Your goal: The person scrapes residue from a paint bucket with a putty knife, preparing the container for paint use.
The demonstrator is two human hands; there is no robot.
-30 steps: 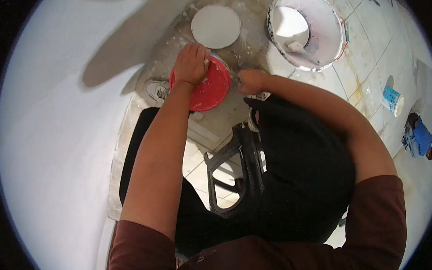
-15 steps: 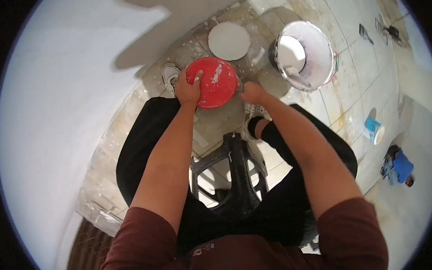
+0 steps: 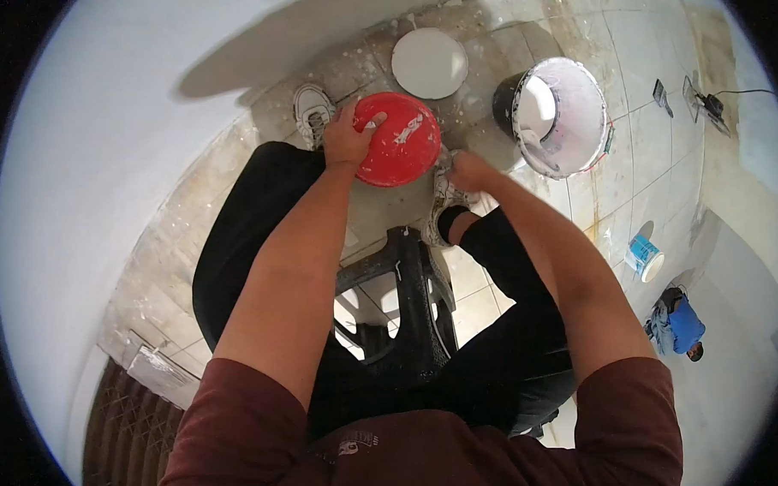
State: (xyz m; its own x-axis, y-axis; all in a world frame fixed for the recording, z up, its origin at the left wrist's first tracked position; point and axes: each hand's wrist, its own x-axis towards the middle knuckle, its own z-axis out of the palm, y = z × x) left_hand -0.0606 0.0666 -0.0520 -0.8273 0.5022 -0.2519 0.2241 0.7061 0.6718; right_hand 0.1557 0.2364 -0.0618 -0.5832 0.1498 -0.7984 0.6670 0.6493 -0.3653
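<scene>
A round red lid point(image 3: 400, 144) with smears of dried white paint lies in front of me, between my shoes. My left hand point(image 3: 346, 138) grips its left rim, thumb on top and the other fingers out of sight over the side. At the lid's right edge, my right hand point(image 3: 470, 171) is closed around something small and greyish that I cannot make out. What the lid rests on is hidden beneath it. Just beyond lies a round white lid point(image 3: 430, 63), and a large paint-smeared bucket point(image 3: 599, 116) with a white inside stands to the right.
A black plastic stool point(image 3: 414, 302) is between my legs. A small blue and white tub point(image 3: 645, 258) stands at right, near a person in blue point(image 3: 685, 325). Dark tools point(image 3: 705, 105) lie at far right. A white wall point(image 3: 87, 193) bounds the left.
The view has shifted, so the red lid, bucket and tub appear in different places. My left hand stays on the lid's rim. My right hand has dropped slightly beside the lid's edge.
</scene>
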